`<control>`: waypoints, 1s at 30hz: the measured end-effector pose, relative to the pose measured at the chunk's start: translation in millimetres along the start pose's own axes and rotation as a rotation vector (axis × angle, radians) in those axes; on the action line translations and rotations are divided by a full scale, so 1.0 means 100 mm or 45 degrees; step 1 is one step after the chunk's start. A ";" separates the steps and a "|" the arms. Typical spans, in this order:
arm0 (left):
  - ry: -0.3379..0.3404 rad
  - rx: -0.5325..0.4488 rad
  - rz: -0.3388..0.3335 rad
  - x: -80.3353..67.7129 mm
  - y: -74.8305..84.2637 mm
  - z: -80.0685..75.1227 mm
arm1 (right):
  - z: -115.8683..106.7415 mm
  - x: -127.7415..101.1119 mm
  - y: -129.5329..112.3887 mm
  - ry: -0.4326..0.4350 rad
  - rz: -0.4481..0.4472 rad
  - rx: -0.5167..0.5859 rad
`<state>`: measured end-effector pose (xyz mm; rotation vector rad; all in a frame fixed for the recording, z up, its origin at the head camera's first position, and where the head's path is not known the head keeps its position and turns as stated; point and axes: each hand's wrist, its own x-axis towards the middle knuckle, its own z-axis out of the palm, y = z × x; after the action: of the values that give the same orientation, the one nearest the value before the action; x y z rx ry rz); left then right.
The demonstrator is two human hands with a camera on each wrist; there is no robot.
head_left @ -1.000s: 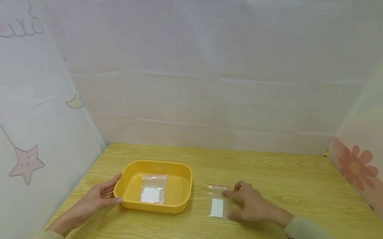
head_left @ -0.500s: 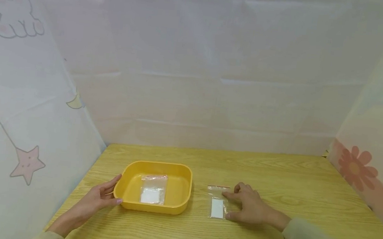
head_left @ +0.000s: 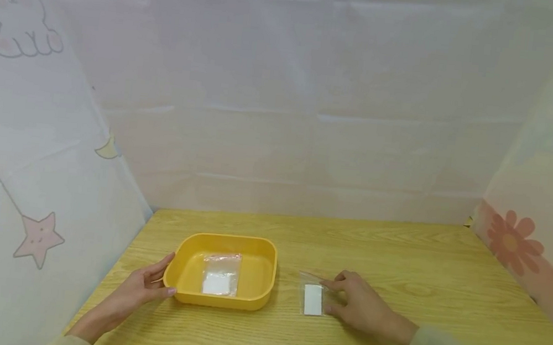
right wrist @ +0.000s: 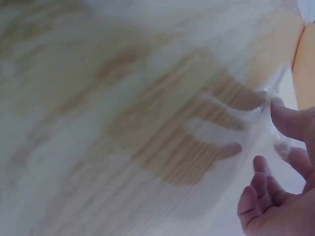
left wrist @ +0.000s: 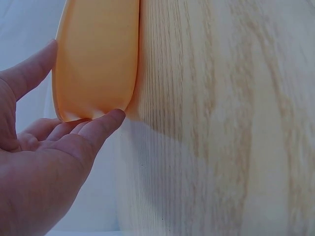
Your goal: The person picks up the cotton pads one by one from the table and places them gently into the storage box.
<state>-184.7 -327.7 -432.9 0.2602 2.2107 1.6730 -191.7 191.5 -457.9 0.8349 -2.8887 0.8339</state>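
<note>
A yellow tray [head_left: 267,271] sits on the wooden counter [head_left: 398,262], and everything else can be placed from it. Inside the tray, on its floor, lies a clear bag [head_left: 220,272] with a white card in its lower half and a reddish strip along its far edge.

The left hand [head_left: 137,291] rests on the counter at the tray's left end. Its fingers are straight and relaxed, a wide, loose grip that closes on nothing; the thumb reaches up along the tray's left wall and a fingertip [head_left: 171,291] touches the tray's near left corner. The left wrist view shows the same: the open palm beside the tray's rounded orange-yellow wall, one fingertip against its lower edge.

To the right of the tray, apart from it, a second clear bag [head_left: 313,296] lies flat on the counter, with a white card inside. The right hand [head_left: 361,305] is at that bag's right edge, on the side away from the tray. Its thumb and forefinger curl in and take hold of the bag's edge, a narrow pinching grip on the plastic. The right wrist view is blurred, but it shows fingertips at the thin clear film, with the tray's edge at the far right.
</note>
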 end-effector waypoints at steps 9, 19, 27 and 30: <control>0.006 0.021 -0.004 0.01 -0.03 -0.02 | 0.02 0.05 0.01 0.072 0.038 0.185; 0.001 0.010 -0.013 0.02 -0.04 -0.02 | -0.02 0.06 0.00 0.037 0.025 0.425; 0.013 0.014 -0.026 0.03 -0.06 -0.03 | -0.05 0.07 -0.03 0.001 0.016 0.580; 0.013 0.016 -0.028 0.04 -0.06 -0.03 | -0.07 0.07 -0.05 -0.032 0.011 0.686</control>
<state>-188.6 -330.7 -438.8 0.2305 2.2247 1.6531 -196.0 188.5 -448.0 0.8580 -2.7116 1.6515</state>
